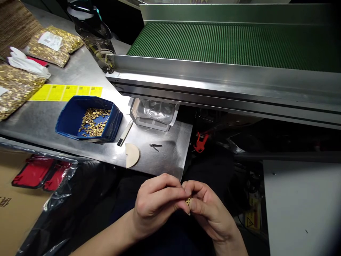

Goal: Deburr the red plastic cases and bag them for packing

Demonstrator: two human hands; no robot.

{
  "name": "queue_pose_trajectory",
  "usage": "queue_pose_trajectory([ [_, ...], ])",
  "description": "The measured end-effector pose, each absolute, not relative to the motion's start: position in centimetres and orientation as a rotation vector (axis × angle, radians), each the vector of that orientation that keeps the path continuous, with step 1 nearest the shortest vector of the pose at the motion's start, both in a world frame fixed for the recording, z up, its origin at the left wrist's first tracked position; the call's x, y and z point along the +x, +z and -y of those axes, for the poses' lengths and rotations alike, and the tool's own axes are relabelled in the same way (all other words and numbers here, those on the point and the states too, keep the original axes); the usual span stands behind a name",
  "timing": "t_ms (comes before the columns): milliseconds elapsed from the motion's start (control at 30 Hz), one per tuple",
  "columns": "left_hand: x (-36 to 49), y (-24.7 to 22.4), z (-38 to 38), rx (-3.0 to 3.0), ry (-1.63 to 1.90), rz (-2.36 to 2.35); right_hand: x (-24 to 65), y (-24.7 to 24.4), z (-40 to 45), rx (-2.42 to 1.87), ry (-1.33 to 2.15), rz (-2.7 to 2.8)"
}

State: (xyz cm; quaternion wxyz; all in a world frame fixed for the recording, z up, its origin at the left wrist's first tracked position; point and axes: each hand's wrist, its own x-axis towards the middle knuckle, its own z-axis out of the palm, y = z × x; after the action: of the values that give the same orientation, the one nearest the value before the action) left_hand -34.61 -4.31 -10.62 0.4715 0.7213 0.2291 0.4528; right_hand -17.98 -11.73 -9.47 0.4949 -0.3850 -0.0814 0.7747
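Observation:
Small brass-coloured ring-shaped parts [188,201] show between my fingertips, low in the view. My left hand [160,197] is closed, its thumb and fingers pinching at the parts from the left. From the other side my right hand [206,206] holds them between thumb and curled fingers. Both hands meet over my dark-clothed lap, just off the metal table's [170,161] front edge. On that table stands a blue bin [64,119] with many small brass parts [94,122] in it. Fingers hide most of what I hold.
A green ribbed conveyor [213,42] crosses the back. The table carries a white-handled cutter [125,133], a cream half-disc [131,155], nail clippers [155,145], a plastic-lined tray [153,122], yellow labels [66,92], bags of brass parts [20,89] and a dark bottle [93,35].

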Motion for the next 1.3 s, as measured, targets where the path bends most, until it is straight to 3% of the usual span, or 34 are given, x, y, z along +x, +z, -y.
queue_pose_trajectory([
  [500, -34.3, -11.2, 4.5, 1.702, 1.036, -0.583, -18.4, -10.1, 11.7, -1.198, 1.731, 0.218],
  [1300, -34.7, -11.2, 4.4, 1.785, 1.169, -0.673, -18.9, -9.0, 12.4, -1.48, 1.356, 0.802],
])
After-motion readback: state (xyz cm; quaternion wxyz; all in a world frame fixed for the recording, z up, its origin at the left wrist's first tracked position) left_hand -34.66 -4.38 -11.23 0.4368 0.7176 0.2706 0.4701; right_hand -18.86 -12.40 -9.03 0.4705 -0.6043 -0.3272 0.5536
